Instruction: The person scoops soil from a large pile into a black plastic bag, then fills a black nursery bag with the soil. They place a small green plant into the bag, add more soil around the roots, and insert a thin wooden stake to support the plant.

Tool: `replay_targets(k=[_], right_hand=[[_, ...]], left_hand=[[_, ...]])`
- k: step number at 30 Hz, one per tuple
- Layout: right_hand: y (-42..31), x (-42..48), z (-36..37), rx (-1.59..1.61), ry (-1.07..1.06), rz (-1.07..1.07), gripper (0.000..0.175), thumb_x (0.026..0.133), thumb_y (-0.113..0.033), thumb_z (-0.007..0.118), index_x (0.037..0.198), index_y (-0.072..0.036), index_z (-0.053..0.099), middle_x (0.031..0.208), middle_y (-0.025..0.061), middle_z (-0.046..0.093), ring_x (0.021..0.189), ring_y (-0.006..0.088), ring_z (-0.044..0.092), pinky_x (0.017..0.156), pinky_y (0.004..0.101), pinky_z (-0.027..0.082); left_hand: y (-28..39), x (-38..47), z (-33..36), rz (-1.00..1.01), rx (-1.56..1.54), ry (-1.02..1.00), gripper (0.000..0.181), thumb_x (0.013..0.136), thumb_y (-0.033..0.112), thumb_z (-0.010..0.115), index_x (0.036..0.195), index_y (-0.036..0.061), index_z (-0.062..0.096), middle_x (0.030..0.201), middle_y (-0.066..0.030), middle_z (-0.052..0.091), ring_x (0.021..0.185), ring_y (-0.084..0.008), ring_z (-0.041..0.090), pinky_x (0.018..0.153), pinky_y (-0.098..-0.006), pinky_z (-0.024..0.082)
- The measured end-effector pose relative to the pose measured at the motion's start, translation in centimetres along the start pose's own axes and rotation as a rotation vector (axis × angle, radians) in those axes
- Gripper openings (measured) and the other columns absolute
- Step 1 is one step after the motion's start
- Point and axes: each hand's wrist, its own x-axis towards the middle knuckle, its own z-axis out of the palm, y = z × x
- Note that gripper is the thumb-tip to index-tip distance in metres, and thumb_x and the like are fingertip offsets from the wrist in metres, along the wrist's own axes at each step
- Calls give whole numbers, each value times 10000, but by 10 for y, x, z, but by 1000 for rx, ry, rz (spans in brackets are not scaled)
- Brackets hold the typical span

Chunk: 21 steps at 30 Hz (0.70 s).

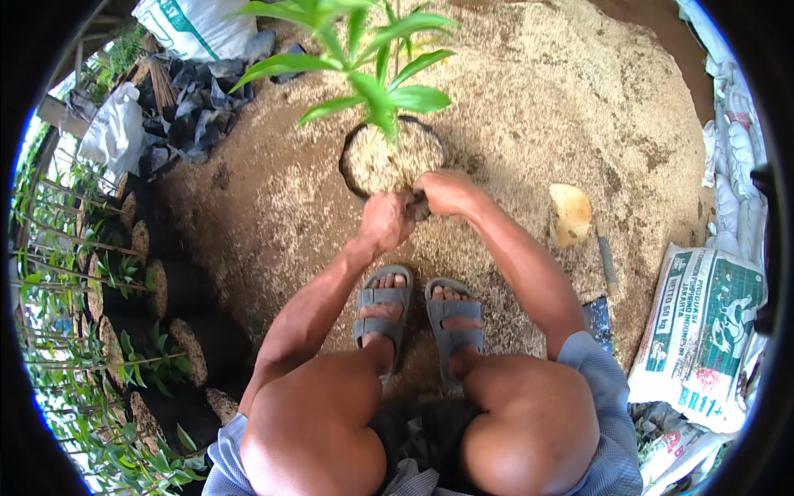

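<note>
A green-leaved seedling [378, 87] stands in a black plastic grow bag [344, 164] in front of my feet. Pale husk-like material [388, 161] fills the bag to near its rim. My left hand [388, 218] grips the near edge of the bag with curled fingers. Close beside it, my right hand [450, 193] pinches the same edge from the right. A dark fold of the plastic [422, 204] shows between the two hands; the fingertips are partly hidden. The leaves are blurred.
Pale husks [595, 105] cover the ground. To the right lie a pale curved scoop-like piece [570, 214], a grey stick-like handle [606, 263] and a printed white sack [698, 335]. Potted plants [158, 288] line the left, below crumpled black plastic bags [198, 115] and a white sack [201, 28].
</note>
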Motion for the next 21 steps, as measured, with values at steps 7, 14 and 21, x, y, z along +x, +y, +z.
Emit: replay_targets(k=[7,14,21], right_hand=[[55,-88,-23,244,144,-337,650,823,-139,721,1408,-57,451,1104,232,666,900,279,678,790,378,561],[249,-426,-74,-40,1161,386,540,883,-204,663,1368,-64,471,1297,193,553,1153,324,576,980,441,478],[364,-720,-56,-315,1307,1484,283,757,-164,652,972,16,686,988,276,662,970,389,649,803,448,513]], left_hand=[[3,-7,-17,-8,-54,212,201,863,176,648,994,35,708,865,-195,700,788,-295,689,722,-395,532],[38,-35,-50,427,-220,101,177,889,40,600,1060,-6,606,938,-135,653,810,-227,648,651,-306,514],[80,-57,-33,447,-82,-335,284,818,74,725,1086,34,641,926,-135,703,726,-198,681,652,-318,546]])
